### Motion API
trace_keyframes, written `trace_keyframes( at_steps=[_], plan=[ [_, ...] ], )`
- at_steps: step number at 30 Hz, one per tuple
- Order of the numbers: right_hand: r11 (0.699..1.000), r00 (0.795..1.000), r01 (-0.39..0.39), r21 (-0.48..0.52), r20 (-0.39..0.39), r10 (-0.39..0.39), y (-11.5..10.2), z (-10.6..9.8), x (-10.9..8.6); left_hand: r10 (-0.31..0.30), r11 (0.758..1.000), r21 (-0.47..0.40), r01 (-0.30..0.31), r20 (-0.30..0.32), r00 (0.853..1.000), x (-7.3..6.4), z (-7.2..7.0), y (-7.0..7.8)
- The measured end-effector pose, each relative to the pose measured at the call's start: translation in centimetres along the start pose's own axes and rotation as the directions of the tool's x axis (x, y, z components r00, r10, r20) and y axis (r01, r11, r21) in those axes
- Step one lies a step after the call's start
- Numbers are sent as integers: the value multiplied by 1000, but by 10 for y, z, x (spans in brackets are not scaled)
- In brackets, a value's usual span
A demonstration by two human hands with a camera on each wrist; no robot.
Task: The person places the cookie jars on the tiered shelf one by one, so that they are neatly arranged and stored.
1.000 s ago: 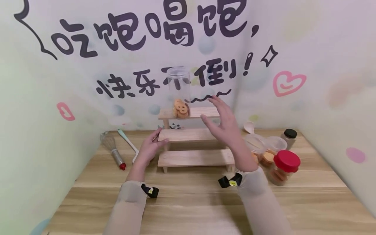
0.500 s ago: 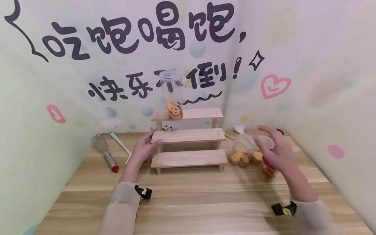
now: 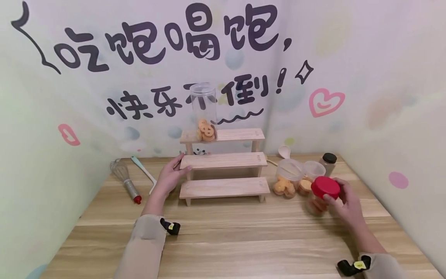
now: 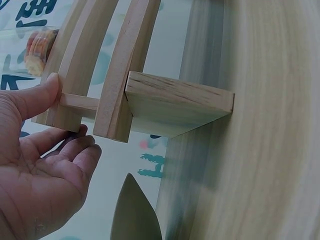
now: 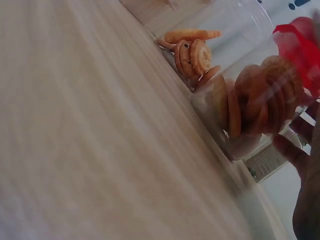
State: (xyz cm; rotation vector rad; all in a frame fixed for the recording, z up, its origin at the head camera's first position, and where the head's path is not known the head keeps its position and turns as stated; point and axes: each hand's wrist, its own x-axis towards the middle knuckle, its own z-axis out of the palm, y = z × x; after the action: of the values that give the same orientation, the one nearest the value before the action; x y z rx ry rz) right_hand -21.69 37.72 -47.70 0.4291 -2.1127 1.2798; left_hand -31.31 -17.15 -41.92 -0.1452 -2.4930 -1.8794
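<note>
My left hand (image 3: 170,179) holds the left end of the middle board of a three-tier wooden shelf (image 3: 224,161). In the left wrist view its thumb lies on the board and the other fingers curl beneath. At the right, my right hand (image 3: 350,204) grips a clear cookie jar (image 3: 318,205) near its red lid (image 3: 326,187), thumb in front and fingers behind. Stacked biscuits (image 5: 255,97) show through that jar's wall in the right wrist view. An open clear jar (image 3: 204,110) with a few cookies stands on the top board.
Two clear open jars (image 3: 290,170) with cookies stand left of the red-lidded one. Behind them are a black-capped bottle (image 3: 328,163) and a pale spoon (image 3: 284,151). A whisk (image 3: 126,181) and a light-blue-handled utensil (image 3: 143,168) lie left of the shelf.
My right hand has moved right and down from beside the shelf to the red-lidded cookie jar and taken hold of it. My left hand has stayed on the middle board.
</note>
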Motion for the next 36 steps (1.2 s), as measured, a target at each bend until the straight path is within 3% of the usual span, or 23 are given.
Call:
trace_keyframes(
  at_steps=[5,15,24,31,36],
  plan=[
    [984,991,-27,-174,123,49,12,-1,-5,-14,1000,11,14,-4,1000,-2,0,2],
    [978,958,-57,-203,263,110,17,-3,-4,-10,1000,5,10,-14,1000,-1,-2,5],
    [956,968,-75,-283,209,137,17,-3,-10,-2,1000,-18,2,-7,1000,-2,1,2],
    [962,985,-25,-272,159,70,17,-2,-9,6,999,-42,-6,9,1000,-2,-1,1],
    [963,994,-9,-269,102,38,16,-3,-6,-6,999,-46,7,16,1000,-3,0,8]
  ],
)
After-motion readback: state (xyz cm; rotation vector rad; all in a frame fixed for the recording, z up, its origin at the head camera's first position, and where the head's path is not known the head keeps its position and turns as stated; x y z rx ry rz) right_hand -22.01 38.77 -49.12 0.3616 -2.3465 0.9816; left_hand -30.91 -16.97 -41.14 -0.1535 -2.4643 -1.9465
